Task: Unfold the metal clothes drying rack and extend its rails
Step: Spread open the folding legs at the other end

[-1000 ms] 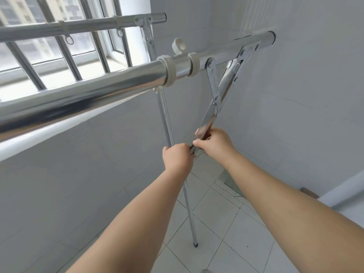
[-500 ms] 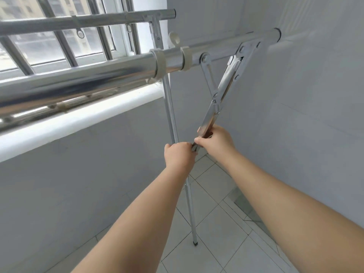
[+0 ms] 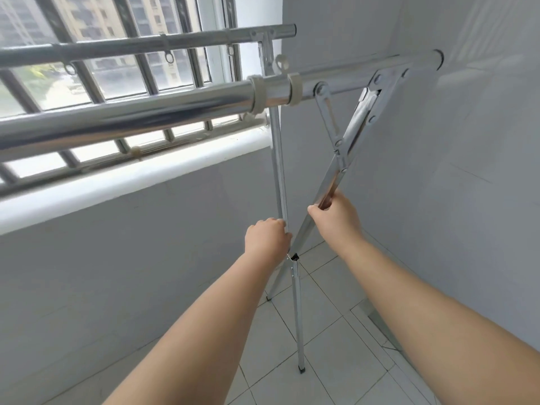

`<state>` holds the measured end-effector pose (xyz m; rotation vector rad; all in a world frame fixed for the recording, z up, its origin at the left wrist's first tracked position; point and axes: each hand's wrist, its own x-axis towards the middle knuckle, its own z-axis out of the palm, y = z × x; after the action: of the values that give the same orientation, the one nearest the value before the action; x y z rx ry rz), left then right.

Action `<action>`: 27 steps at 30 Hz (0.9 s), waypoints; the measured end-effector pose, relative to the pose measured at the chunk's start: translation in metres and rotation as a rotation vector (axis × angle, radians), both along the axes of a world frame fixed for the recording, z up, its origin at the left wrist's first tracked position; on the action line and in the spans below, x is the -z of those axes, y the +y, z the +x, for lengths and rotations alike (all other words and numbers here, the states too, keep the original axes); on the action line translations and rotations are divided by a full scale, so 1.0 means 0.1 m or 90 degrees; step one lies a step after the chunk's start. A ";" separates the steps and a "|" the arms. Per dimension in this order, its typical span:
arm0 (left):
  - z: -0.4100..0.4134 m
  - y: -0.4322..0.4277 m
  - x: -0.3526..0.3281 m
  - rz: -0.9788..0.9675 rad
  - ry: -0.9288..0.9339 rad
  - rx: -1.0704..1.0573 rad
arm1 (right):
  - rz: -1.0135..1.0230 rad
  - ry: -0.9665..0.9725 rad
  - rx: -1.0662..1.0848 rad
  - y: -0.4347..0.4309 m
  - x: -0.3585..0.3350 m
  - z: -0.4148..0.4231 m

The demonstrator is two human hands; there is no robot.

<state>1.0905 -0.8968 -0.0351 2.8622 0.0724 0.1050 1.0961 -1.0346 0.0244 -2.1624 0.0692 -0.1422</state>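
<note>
The metal drying rack stands before me with its near top rail (image 3: 146,112) running left to right and a far rail (image 3: 146,43) by the window. Two white collars (image 3: 258,90) sit on the near rail. Below the rail's right end, two legs cross in an X. My left hand (image 3: 267,236) is closed around the upright leg (image 3: 277,159). My right hand (image 3: 336,216) grips the slanted leg (image 3: 330,182), just under the hinged brace (image 3: 327,112). Both legs' feet rest on the tiled floor.
A barred window (image 3: 117,54) and a white sill (image 3: 131,176) run along the left. Grey tiled walls close in on the left and right. The leg's capped foot (image 3: 301,368) stands on the white floor tiles, with a floor threshold strip (image 3: 377,317) at lower right.
My hands have drawn apart, and the two legs now spread into a wider X. The slanted leg's lower end has swung left. The view has dropped, showing more window and the far rail.
</note>
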 end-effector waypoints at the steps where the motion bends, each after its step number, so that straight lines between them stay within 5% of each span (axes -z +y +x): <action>1: -0.05 0.04 -0.02 0.000 0.000 -0.007 | 0.008 -0.001 0.004 0.00 -0.01 -0.02; 15: -1.22 1.01 -0.30 -0.001 -0.035 -0.084 | 0.094 -0.003 0.139 0.47 -0.15 -0.80; 27: -2.80 2.08 -0.52 0.010 -0.056 -0.090 | 0.016 -0.018 -0.007 1.69 -0.13 -2.40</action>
<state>0.8104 -0.6891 0.0168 2.8611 0.2574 0.2611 0.8561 -0.8657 0.0373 -2.1356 0.0433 -0.1652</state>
